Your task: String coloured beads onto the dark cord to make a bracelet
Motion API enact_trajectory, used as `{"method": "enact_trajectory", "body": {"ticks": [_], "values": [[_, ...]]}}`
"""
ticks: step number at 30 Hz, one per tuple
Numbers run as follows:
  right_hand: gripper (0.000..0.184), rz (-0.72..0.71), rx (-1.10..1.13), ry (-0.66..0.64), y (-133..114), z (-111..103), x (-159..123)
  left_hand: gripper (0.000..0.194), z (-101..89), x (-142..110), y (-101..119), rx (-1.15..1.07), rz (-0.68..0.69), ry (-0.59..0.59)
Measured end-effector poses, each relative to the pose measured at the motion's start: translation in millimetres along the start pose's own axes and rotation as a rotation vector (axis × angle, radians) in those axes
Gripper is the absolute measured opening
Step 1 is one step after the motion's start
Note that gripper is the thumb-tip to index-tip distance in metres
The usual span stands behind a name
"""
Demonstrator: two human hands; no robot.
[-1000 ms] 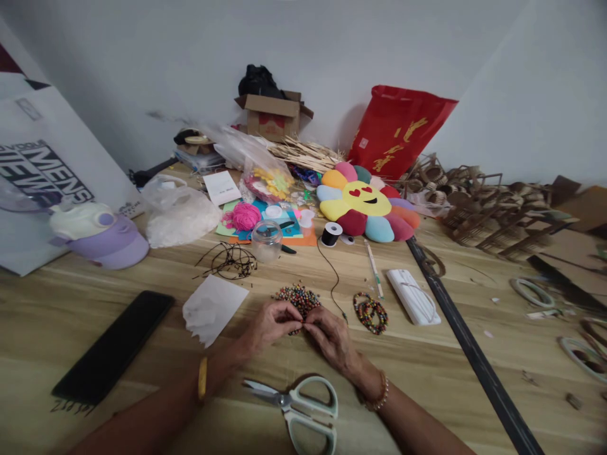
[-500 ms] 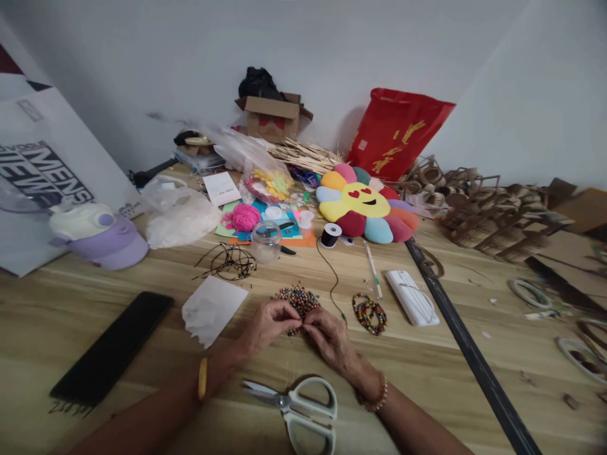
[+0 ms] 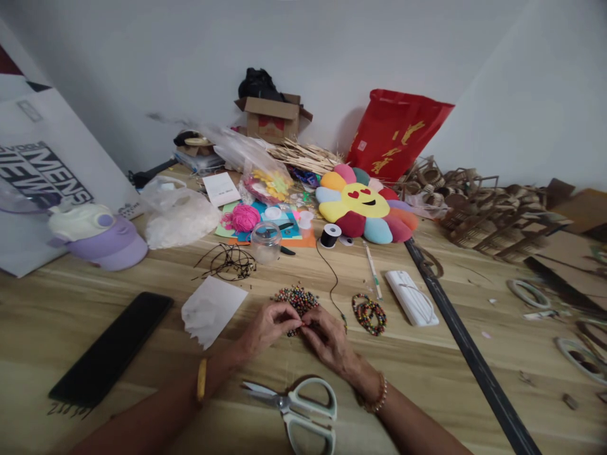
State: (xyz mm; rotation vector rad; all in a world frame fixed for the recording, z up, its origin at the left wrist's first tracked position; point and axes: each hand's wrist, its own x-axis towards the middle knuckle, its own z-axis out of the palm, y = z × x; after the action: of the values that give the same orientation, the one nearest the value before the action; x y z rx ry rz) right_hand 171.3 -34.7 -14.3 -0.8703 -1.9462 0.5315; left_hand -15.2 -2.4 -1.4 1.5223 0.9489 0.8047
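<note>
My left hand [image 3: 269,323] is closed in a pinch on a small reddish bead [image 3: 302,324] in front of the bead pile. Fingertip to fingertip with it, my right hand [image 3: 332,338] pinches too, and the black cord [image 3: 336,278] runs down to its far side, carrying a few beads there; the cord's end is hidden in the fingers. Loose multicoloured beads [image 3: 294,297] lie heaped just beyond both hands. To the right is a coil of strung beads [image 3: 370,315]. White-handled scissors [image 3: 310,414] rest partly open between my forearms.
A black cord spool [image 3: 331,236] stands behind the beads, near a clear jar [image 3: 266,243] and tangled black cords [image 3: 230,261]. White paper [image 3: 213,309] and a black flat case [image 3: 111,347] lie left. A white power strip [image 3: 411,298] and flower cushion [image 3: 365,205] are right.
The hands stay nearly in place, fingertips still together. A reddish bead now shows more clearly between them, and the right fingers have shifted slightly.
</note>
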Motion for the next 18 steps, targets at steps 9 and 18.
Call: {"method": "enact_trajectory", "body": {"ticks": [9, 18], "values": [[0.006, -0.04, -0.039, -0.023, -9.8, -4.9, 2.8, 0.011, -0.3, -1.3, 6.1, 0.045, 0.018, 0.011], [0.005, -0.008, -0.025, 0.01, -0.6, 0.5, -1.5, 0.012, -0.1, -1.3, 5.2, 0.019, 0.011, -0.007]]}}
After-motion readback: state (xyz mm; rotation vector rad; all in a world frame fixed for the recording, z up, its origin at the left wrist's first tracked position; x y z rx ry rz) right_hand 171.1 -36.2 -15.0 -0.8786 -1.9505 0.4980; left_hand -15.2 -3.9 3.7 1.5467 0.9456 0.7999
